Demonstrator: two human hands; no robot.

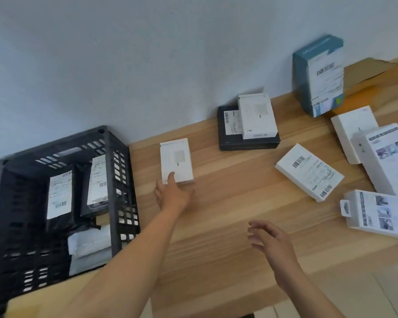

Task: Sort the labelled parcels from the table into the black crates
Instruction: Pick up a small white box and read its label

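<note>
A small white box [175,158] lies flat on the wooden table [216,226] just right of the black crate [115,175]. My left hand [172,193] grips its near end, thumb on top and fingers under the near edge. My right hand [271,241] hovers over the table nearer to me, fingers spread and holding nothing. The crate holds two black bagged parcels with white labels [60,196] [98,180] and a white padded parcel [87,243].
More parcels lie on the table: a white box on a black box [256,115] by the wall, a labelled white box [308,172], a tall blue box [318,74], several white boxes [381,157] at the right, and a cardboard flap [368,67].
</note>
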